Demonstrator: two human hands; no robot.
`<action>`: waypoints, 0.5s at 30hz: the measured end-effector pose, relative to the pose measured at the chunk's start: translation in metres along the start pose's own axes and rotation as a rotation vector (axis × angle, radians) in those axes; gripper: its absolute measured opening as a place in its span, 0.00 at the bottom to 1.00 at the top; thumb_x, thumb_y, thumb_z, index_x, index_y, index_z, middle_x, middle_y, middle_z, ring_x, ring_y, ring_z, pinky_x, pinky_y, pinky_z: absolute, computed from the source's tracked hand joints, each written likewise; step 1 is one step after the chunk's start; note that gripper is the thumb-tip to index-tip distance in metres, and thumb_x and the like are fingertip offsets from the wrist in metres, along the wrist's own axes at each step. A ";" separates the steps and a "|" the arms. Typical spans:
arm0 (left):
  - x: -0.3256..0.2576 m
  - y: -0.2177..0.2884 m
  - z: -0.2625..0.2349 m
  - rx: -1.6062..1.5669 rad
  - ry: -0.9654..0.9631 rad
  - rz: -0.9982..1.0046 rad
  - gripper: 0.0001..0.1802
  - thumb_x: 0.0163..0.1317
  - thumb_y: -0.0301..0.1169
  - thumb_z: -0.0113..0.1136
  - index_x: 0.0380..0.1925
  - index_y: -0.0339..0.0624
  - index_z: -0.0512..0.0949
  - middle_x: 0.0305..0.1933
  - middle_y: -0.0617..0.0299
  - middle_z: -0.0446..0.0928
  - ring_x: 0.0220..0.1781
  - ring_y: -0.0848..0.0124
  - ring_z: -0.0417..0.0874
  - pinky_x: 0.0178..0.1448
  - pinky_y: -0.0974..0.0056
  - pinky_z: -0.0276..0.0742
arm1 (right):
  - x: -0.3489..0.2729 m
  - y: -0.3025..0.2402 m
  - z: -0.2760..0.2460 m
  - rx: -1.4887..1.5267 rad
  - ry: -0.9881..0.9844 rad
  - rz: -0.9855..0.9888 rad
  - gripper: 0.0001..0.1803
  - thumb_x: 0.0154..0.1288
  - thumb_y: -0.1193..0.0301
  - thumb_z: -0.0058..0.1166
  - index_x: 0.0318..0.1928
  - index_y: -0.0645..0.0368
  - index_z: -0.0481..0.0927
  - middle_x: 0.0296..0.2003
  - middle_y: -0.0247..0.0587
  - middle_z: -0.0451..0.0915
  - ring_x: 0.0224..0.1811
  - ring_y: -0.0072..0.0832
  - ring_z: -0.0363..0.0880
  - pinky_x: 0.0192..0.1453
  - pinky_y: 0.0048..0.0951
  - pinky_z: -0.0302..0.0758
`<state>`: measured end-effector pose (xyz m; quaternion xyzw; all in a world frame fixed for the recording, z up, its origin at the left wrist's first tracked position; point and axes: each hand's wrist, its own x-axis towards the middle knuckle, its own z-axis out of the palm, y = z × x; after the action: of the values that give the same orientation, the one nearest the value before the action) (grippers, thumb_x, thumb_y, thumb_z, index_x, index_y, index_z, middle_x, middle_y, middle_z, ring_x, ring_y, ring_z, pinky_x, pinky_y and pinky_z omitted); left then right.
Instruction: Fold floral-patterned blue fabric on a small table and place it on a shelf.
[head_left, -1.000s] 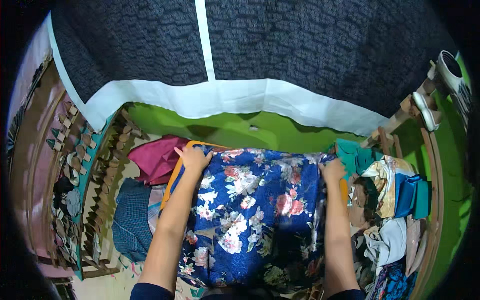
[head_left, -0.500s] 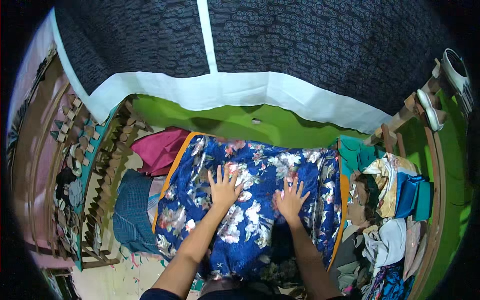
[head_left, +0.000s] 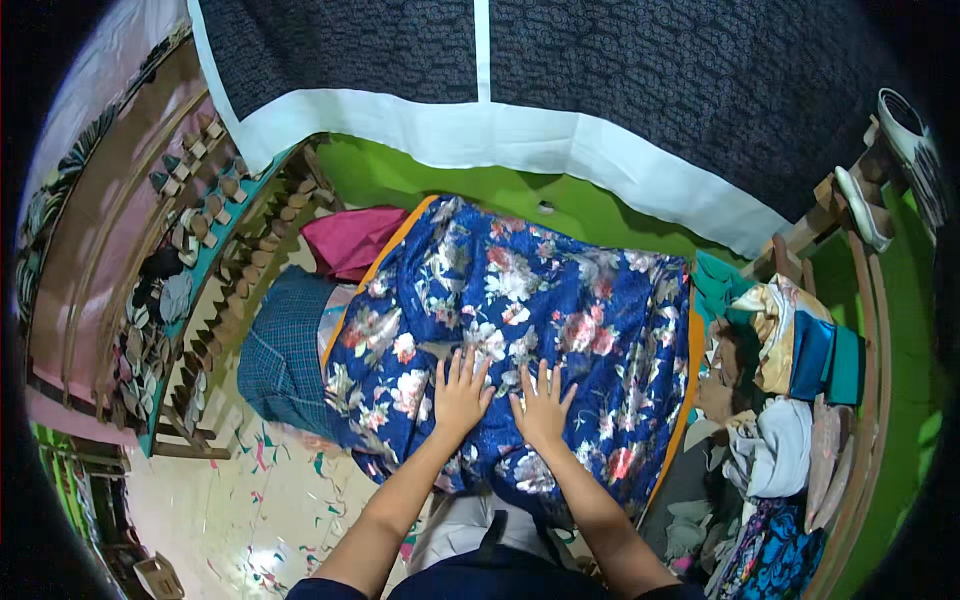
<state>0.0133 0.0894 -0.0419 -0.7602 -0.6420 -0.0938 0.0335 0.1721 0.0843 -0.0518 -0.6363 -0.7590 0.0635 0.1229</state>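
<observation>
Closer together than half a second ago, and farther from the far hem of the blue floral cloth (head_left: 515,330), the left hand (head_left: 460,404) and right hand (head_left: 543,412) lie palm-down on it. Their fingers are straight, slightly spread and released, touching only that cloth, which covers most of an orange-edged worktop (head_left: 697,350).

Well left of the floral cloth, a teal-edged wooden rack (head_left: 252,197) holds rows of shoe-shaped pieces (head_left: 240,275). Just beside the floral cloth's left edge sit a dark checked cloth (head_left: 285,355) and, beyond that, magenta fabric (head_left: 350,242). To its right, cream-and-gold cloth (head_left: 775,350), blue satin (head_left: 811,357) and teal fabric (head_left: 846,377) are piled by a wooden rail (head_left: 874,350), with crumpled pale-grey cloth (head_left: 785,460) nearer the person. Coloured scraps dot the floor (head_left: 200,500) to its near left.
</observation>
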 end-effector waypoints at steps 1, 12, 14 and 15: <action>0.002 0.001 -0.004 0.009 0.013 -0.003 0.28 0.55 0.47 0.48 0.57 0.54 0.63 0.65 0.56 0.53 0.66 0.60 0.53 0.65 0.47 0.44 | 0.001 -0.002 -0.001 -0.021 0.019 -0.016 0.27 0.60 0.53 0.40 0.59 0.45 0.62 0.63 0.47 0.51 0.66 0.47 0.43 0.59 0.66 0.39; -0.067 0.063 -0.007 -0.140 -0.092 0.179 0.30 0.52 0.44 0.51 0.55 0.46 0.64 0.61 0.49 0.58 0.65 0.55 0.54 0.65 0.48 0.46 | -0.076 0.047 -0.026 0.120 -0.066 -0.026 0.25 0.59 0.60 0.44 0.56 0.56 0.65 0.59 0.55 0.58 0.62 0.50 0.53 0.62 0.54 0.47; -0.068 0.075 -0.015 -0.170 -0.073 0.178 0.29 0.51 0.41 0.52 0.54 0.42 0.64 0.60 0.46 0.59 0.64 0.53 0.56 0.64 0.48 0.47 | -0.079 0.053 -0.052 0.602 -0.069 0.090 0.19 0.59 0.67 0.45 0.50 0.62 0.71 0.55 0.55 0.64 0.57 0.49 0.63 0.60 0.40 0.58; -0.069 0.081 -0.020 -0.202 -0.037 0.176 0.28 0.50 0.39 0.53 0.53 0.40 0.65 0.59 0.45 0.59 0.63 0.53 0.57 0.63 0.47 0.49 | -0.080 0.060 -0.056 0.558 0.201 -0.002 0.17 0.58 0.71 0.45 0.47 0.64 0.72 0.52 0.54 0.67 0.53 0.48 0.67 0.57 0.35 0.62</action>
<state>0.0797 0.0055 -0.0290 -0.8148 -0.5604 -0.1406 -0.0470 0.2564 0.0138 -0.0217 -0.5803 -0.6969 0.2063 0.3675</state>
